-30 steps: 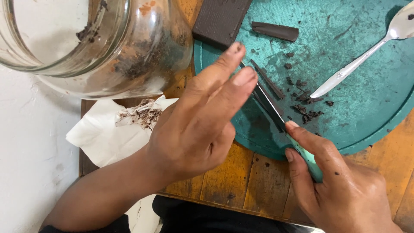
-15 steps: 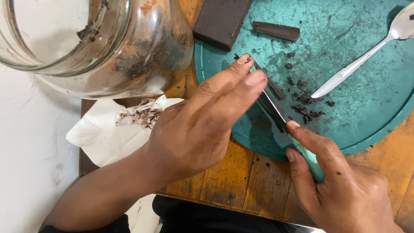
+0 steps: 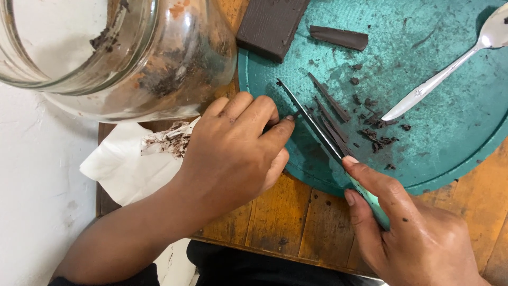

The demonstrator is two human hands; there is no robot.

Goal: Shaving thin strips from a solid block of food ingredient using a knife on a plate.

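Left hand (image 3: 233, 153) curled, fingertips down; right hand (image 3: 413, 238) clenched, forefinger extended.

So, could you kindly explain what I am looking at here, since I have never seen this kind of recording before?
There is no machine: a person works with two bare hands, filmed by a camera worn on the head, looking down. The right hand grips a knife by its pale green handle, blade resting on a round teal cutting board. The left hand is curled at the board's edge, fingertips beside the blade. On the board lie a dark chocolate block, thin cut slivers and a metal spoon. Beside it stand a large glass jar and a smeared white napkin, all on a wooden table.
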